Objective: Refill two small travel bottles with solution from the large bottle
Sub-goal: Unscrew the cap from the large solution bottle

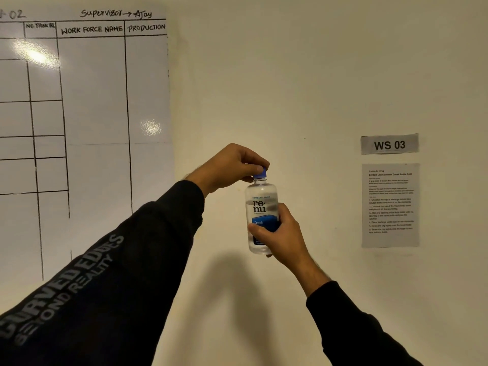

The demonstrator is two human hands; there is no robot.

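With the large bottle (261, 215) held upright in the right hand (280, 235) and the left hand (229, 166) pinching the blue cap (260, 173) just above it, squeezing could spill solution once uncapped.

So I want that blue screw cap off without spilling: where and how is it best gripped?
Pinch the small blue ribbed screw cap around its sides, coming from above, as the left hand does now. The clear plastic solution bottle stands upright, so its cap faces up; the right hand wrapped round the lower body should steady it against twisting.
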